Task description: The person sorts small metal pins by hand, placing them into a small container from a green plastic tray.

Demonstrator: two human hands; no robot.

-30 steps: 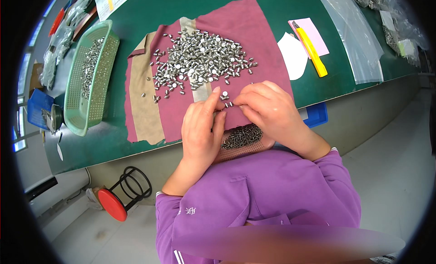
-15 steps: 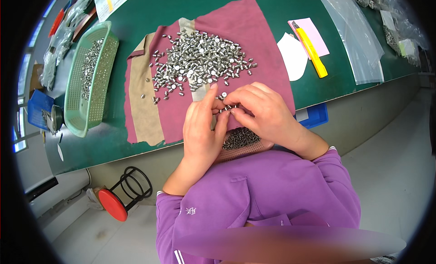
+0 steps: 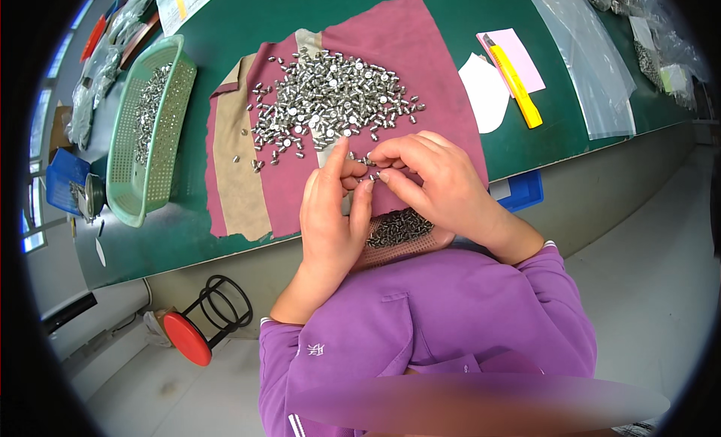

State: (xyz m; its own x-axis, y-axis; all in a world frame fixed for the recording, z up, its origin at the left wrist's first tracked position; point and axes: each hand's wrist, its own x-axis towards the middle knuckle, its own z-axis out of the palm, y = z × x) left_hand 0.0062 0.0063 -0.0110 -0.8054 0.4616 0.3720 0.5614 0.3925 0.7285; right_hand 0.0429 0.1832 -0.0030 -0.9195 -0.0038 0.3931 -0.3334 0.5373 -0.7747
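A heap of small shiny metal parts (image 3: 338, 95), stubby like short screws with flat round heads, lies on a maroon and tan cloth (image 3: 443, 84). Just below the heap, both hands meet over the cloth. My left hand (image 3: 327, 208) has its fingers curled toward the thumb around small metal parts, the forefinger sticking up. My right hand (image 3: 443, 178) pinches a small metal part (image 3: 375, 177) between thumb and fingers, close to the left thumb tip. Beneath the hands, a pink basket (image 3: 402, 254) of darker small metal pieces sits at the table edge, partly covered by them.
A green plastic basket (image 3: 124, 155) with more metal parts stands at left, near a blue bin (image 3: 64, 181). To the right lie a yellow cutter knife (image 3: 516, 87), pink paper (image 3: 529, 61) and clear plastic bags (image 3: 593, 69). A red stool (image 3: 188, 338) is on the floor.
My hands have drawn slightly apart, the left shifting a little left and the right fingers opening somewhat. Small metal parts between them now show more plainly.
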